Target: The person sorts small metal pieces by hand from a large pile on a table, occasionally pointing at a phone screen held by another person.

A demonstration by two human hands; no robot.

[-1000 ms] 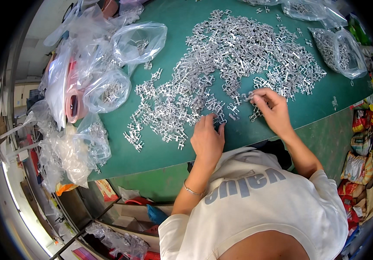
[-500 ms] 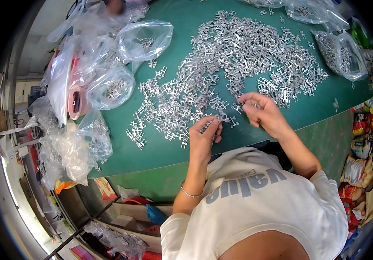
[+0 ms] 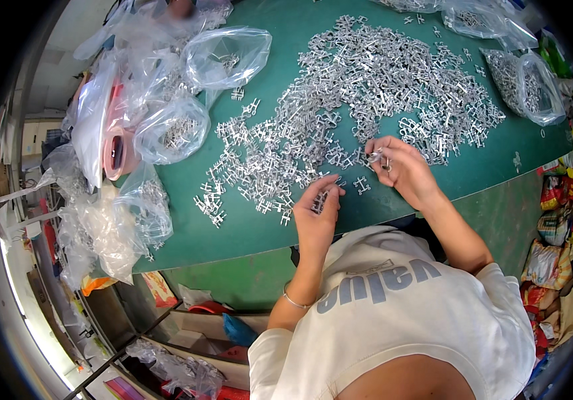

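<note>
A large heap of small silver metal parts (image 3: 360,87) covers the middle of the green table (image 3: 233,220). My left hand (image 3: 316,213) is lifted at the heap's near edge with its fingers closed on a small bunch of the parts. My right hand (image 3: 403,170) is beside it on the right and pinches one metal part (image 3: 374,157) between thumb and fingers. A single loose part (image 3: 361,185) lies on the table between the two hands.
Clear plastic bags with more parts lie at the left (image 3: 170,133) and at the far right (image 3: 530,87). A pink tape roll (image 3: 116,153) sits among the left bags. Coloured packets (image 3: 560,220) are piled at the right. Boxes stand under the table edge.
Both hands have lifted off the heap. The left hand has turned palm up with a bunch of parts, and the right hand has picked up one part.
</note>
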